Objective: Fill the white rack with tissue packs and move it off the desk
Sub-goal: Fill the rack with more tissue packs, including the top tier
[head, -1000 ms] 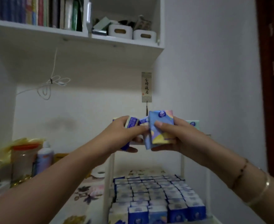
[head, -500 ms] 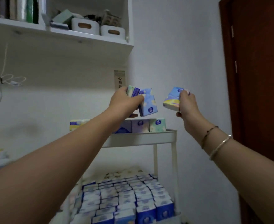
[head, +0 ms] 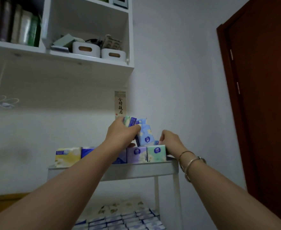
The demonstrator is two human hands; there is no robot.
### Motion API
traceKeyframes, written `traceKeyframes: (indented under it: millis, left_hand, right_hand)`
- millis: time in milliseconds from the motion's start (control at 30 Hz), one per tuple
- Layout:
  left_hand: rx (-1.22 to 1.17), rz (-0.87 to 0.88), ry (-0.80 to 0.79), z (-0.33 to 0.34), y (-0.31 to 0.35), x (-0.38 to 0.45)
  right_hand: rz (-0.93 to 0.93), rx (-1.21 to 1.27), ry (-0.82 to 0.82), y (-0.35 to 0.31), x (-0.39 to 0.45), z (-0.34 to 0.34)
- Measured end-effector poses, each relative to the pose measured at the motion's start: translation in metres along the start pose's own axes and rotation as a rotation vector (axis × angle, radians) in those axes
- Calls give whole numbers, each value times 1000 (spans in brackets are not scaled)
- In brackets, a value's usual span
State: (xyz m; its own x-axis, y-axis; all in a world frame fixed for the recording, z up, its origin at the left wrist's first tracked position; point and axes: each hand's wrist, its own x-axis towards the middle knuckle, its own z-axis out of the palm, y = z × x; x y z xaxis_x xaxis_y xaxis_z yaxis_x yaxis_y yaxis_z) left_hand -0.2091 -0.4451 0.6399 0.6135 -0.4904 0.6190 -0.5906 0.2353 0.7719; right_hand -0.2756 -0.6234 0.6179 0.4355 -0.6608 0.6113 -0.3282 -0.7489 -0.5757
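Observation:
The white rack [head: 136,170] stands in front of me, against the wall. A row of tissue packs [head: 136,154] stands along the front of its top tier, and the lower tier [head: 128,219] holds several more in rows. My left hand [head: 121,134] grips a bunch of tissue packs [head: 143,131] above the top tier. My right hand [head: 171,141] reaches down behind the green pack at the row's right end, its fingers on a pack [head: 156,142] that is mostly hidden.
A white wall shelf [head: 62,63] with books and two small bins hangs above. A brown door [head: 265,97] stands at the right. A paper charm [head: 120,103] hangs on the wall behind the rack. A coiled white cable [head: 2,103] hangs at the left.
My right hand has come down with its pack from beside the left hand to the back right of the top tier. The left hand keeps its bunch above the tier.

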Motion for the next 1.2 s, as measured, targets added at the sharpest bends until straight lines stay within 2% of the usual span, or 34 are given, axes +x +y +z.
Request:
traceKeyframes:
  millis: [100, 200, 267, 333, 400, 467, 567, 667, 733, 833, 933, 1000, 1033, 1100, 1200]
  left_hand:
    - [-28, -7, -3, -3, -2, 4]
    - [-33, -4, -17, -4, -4, 6]
    - [-30, 5, -23, -4, -4, 6]
    - [-35, 8, -41, -4, -4, 5]
    - [-30, 12, -61, -4, -4, 4]
    - [-29, 21, -75, -4, -4, 4]
    - [-20, 37, -71, -2, -3, 3]
    - [3, 58, -67, 1, -1, 6]
    - [13, 76, -62, 3, 2, 7]
    - [27, 93, -66, 10, 9, 8]
    - [44, 82, -55, 16, 14, 9]
    - [87, 68, -72, 20, 15, 10]
    - [112, 65, -85, 22, 15, 9]
    - [152, 57, -102, 25, 12, 9]
    - [180, 43, -111, 29, 7, 10]
  right_hand:
    - [18, 18, -56, 1, 8, 2]
    - [-6, 58, -221, 0, 8, 0]
    - [-17, 176, -356, -1, 6, -7]
    - [-22, 187, -414, 1, 7, -14]
    - [-40, 98, -387, 2, 7, -21]
    - [-50, 112, -309, 0, 5, -24]
    - [-68, 433, -198, -8, -3, -28]
    - [-198, 678, -195, -22, -12, -39]
    - [-300, 640, -206, -31, -21, -47]
    - [-354, 595, -176, -35, -27, -56]
    - [-291, 626, 71, -23, -21, -59]
    - [-190, 523, 286, -6, -15, -60]
    - [-146, 448, 332, 3, -14, -61]
    - [-84, 329, 281, 14, -15, -63]
    - [-33, 252, 79, 15, -22, -57]
